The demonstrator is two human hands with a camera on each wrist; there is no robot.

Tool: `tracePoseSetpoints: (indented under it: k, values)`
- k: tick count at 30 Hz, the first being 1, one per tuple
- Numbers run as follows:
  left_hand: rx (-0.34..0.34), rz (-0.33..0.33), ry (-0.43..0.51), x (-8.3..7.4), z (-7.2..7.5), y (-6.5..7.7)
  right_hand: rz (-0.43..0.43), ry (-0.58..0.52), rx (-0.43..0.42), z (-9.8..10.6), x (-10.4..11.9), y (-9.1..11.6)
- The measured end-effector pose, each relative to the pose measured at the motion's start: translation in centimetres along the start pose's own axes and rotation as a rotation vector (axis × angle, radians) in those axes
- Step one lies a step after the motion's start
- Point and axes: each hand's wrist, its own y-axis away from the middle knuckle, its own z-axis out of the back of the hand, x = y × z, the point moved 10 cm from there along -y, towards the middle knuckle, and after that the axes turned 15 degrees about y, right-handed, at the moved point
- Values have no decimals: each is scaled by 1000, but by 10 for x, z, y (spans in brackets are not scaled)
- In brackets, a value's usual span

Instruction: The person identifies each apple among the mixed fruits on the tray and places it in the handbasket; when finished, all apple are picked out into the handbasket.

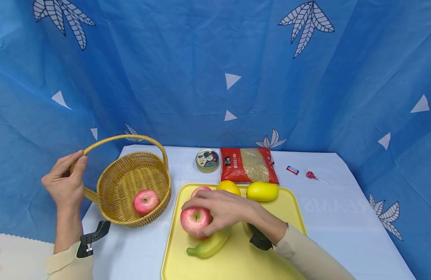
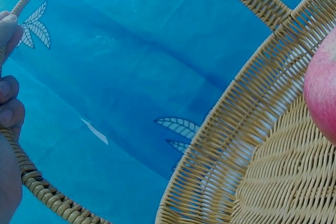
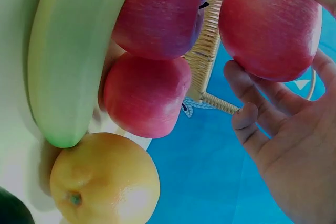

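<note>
Left hand (image 1: pixel 66 177) curled round the side of the basket handle (image 1: pixel 131 137), fingers closed on it. Wicker basket (image 1: pixel 127 171) just right of that hand; basket apple (image 1: pixel 146 202) sits inside, well apart from the fingers.

Right hand (image 1: pixel 220 210) part open, thumb and fingers spread round the held apple (image 1: pixel 195 223), gripping it. Can't tell if the held apple touches the yellow tray (image 1: pixel 215 268) below. Banana (image 1: pixel 210 247) on the tray, just on the near side of the hand, partly under it. Orange (image 1: pixel 229 186) right behind the hand; mango (image 1: pixel 262 191) beyond the wrist, to its right. Right wrist view gives two more apples, upper apple (image 3: pixel 160 14) and lower apple (image 3: pixel 147 98), touching, beside the banana. Dark green item (image 3: pixel 13 211) cut off at the corner, unclear.

Farther past the right hand, on the white surface (image 1: pixel 341 233): round tin (image 1: pixel 207 161), red bag (image 1: pixel 250 165); to its far right, small wrapped candy (image 1: pixel 292 170) and lollipop (image 1: pixel 310 175). Blue curtain (image 1: pixel 201 77) behind everything.
</note>
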Motion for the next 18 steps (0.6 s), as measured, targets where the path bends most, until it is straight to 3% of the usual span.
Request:
tracePoseSetpoints:
  k: [18]
  values:
    - [-5, -3, -13, -2, -1, 1, 22, 28, -12, 6, 4, -20]
